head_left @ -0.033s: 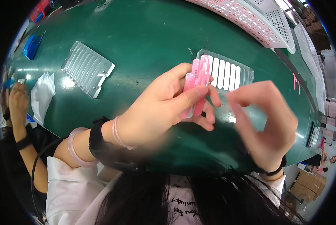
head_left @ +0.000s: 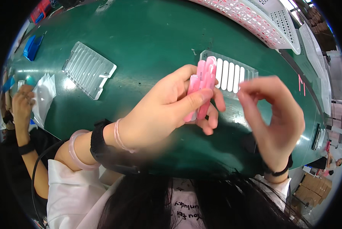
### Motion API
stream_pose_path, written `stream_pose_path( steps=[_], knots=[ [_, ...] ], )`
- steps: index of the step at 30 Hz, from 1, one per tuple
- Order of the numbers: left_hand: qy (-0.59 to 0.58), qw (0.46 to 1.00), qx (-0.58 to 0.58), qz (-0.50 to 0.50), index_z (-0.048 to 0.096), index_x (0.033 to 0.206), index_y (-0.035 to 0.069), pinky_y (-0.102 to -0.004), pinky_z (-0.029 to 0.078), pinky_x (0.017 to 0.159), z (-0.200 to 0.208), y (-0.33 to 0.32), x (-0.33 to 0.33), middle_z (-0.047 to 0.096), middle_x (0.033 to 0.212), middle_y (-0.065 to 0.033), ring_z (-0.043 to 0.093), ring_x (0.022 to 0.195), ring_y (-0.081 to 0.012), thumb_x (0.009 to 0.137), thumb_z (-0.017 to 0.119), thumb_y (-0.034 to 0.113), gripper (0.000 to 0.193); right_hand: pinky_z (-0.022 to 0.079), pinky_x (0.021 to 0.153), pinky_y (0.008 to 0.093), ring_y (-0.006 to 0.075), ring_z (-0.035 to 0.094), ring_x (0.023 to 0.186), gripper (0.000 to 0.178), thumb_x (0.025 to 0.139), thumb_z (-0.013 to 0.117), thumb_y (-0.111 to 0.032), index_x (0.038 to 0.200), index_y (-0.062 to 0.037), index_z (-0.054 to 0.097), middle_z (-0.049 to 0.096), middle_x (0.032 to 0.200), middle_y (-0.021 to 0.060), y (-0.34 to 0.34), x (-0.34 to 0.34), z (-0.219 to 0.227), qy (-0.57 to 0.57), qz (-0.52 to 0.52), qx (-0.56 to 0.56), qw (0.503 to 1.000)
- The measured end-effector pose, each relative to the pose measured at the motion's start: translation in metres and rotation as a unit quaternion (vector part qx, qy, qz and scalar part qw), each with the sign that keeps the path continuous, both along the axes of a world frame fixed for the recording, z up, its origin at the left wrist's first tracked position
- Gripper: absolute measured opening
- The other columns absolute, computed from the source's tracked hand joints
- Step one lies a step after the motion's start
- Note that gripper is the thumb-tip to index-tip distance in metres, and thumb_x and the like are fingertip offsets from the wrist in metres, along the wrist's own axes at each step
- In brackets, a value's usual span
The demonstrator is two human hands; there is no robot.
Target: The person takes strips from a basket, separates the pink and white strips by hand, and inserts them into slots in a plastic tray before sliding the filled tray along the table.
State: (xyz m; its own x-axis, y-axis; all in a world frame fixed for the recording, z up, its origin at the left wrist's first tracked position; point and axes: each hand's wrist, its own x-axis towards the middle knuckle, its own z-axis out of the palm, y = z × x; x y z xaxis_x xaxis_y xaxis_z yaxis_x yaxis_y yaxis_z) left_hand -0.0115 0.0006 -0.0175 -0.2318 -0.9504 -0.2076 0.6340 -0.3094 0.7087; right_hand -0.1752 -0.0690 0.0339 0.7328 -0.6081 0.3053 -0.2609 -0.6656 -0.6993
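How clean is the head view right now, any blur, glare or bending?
Head view: right hand is motion-blurred, left hand and pink sticks sharper; glare patches on the green table beside the clear tray; fisheye bends the table edge, corners black.

The right hand (head_left: 272,114) is motion-blurred, so how its fingers stand cannot be told. The left hand (head_left: 167,108) covers the lower ends of the pink sticks (head_left: 203,86), hiding their count. The slotted tray (head_left: 232,74) lies partly hidden behind them. Dark hair (head_left: 152,202) masks the tabletop (head_left: 152,42) near edge.
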Motion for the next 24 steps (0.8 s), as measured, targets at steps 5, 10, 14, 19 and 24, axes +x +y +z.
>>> stream_pose_path(
  steps=[5, 10, 14, 19, 24],
  knots=[
    [-0.05, 0.994, -0.093, -0.04, 0.037, 0.1, 0.002, -0.0214, 0.039, 0.047, 0.006, 0.0, -0.002, 0.055, 0.085, -0.0114, 0.053, 0.061, -0.0141, 0.088, 0.041, 0.011, 0.016, 0.043, 0.06, 0.0205, 0.0099, 0.052, 0.072, 0.021, 0.072, 0.059, 0.007, 0.091, 0.0058, 0.051, 0.054, 0.08, 0.0071, -0.006, 0.003, -0.006, -0.024, -0.032, 0.308, 0.951],
    [-0.073, 0.991, -0.087, -0.075, 0.036, 0.1, 0.001, -0.0197, 0.037, 0.045, 0.01, 0.0, -0.001, 0.056, 0.082, -0.0128, 0.054, 0.06, -0.0138, 0.088, 0.041, 0.01, 0.016, 0.043, 0.057, 0.02, 0.0105, 0.053, 0.069, 0.017, 0.073, 0.059, 0.006, 0.088, 0.0059, 0.052, 0.055, 0.078, 0.0081, -0.007, 0.003, -0.007, -0.048, -0.021, 0.337, 0.94],
    [-0.053, 0.996, -0.064, -0.037, 0.037, 0.102, 0.001, -0.0188, 0.034, 0.044, 0.009, 0.001, -0.003, 0.056, 0.083, -0.0134, 0.053, 0.059, -0.0129, 0.088, 0.042, 0.009, 0.017, 0.043, 0.058, 0.0202, 0.0107, 0.053, 0.069, 0.014, 0.074, 0.059, 0.004, 0.086, 0.0062, 0.053, 0.057, 0.079, 0.0094, -0.008, 0.003, -0.007, -0.046, -0.038, 0.371, 0.927],
    [-0.051, 0.996, -0.063, -0.03, 0.036, 0.107, 0.001, -0.018, 0.033, 0.044, 0.006, 0.0, -0.002, 0.055, 0.084, -0.0132, 0.052, 0.058, -0.0122, 0.088, 0.042, 0.009, 0.022, 0.045, 0.062, 0.0219, 0.0118, 0.054, 0.072, 0.013, 0.075, 0.059, 0.003, 0.086, 0.0066, 0.054, 0.058, 0.078, 0.0094, -0.007, 0.005, -0.007, -0.066, -0.032, 0.392, 0.917],
    [-0.083, 0.994, -0.065, -0.038, 0.032, 0.116, 0.003, -0.0183, 0.034, 0.043, 0.011, -0.001, -0.002, 0.055, 0.086, -0.0129, 0.052, 0.06, -0.0117, 0.089, 0.041, 0.012, 0.03, 0.047, 0.067, 0.0239, 0.0139, 0.056, 0.075, 0.011, 0.074, 0.059, 0.002, 0.084, 0.0067, 0.056, 0.059, 0.081, 0.0107, -0.011, 0.0, -0.009, -0.088, -0.018, 0.398, 0.913]
  ],
)
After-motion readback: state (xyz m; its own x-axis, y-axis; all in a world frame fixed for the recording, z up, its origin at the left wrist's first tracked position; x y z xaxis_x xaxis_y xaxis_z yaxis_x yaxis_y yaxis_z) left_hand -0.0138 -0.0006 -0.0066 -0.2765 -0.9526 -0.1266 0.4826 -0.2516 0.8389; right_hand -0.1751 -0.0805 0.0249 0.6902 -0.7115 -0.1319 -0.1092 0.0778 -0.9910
